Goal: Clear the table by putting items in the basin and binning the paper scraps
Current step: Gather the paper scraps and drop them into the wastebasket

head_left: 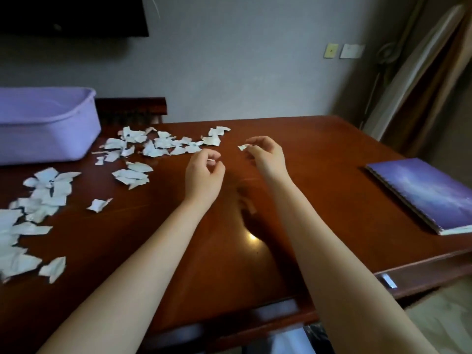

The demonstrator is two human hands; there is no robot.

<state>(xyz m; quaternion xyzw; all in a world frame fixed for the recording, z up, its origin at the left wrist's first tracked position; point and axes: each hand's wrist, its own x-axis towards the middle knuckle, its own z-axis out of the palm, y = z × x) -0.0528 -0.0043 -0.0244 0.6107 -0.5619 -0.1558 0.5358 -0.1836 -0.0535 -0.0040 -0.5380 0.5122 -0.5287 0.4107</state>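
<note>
Torn white paper scraps (158, 146) lie scattered over the left half of the brown wooden table (319, 159), with another cluster of scraps (38, 200) near the left edge. My right hand (265, 154) hovers above the table's middle and pinches one small paper scrap (242, 147) between thumb and fingertips. Just left of it, my left hand (204, 175) is curled with the fingers apart; a tiny pale sliver shows at its fingertips, too small to identify. The lilac plastic basin (48, 139) stands at the far left of the table.
A purple spiral notebook (426, 192) lies near the table's right edge. A dark wooden chair back (130, 108) stands behind the table next to the basin. A dark bag-lined bin (314, 338) shows below the table's front edge.
</note>
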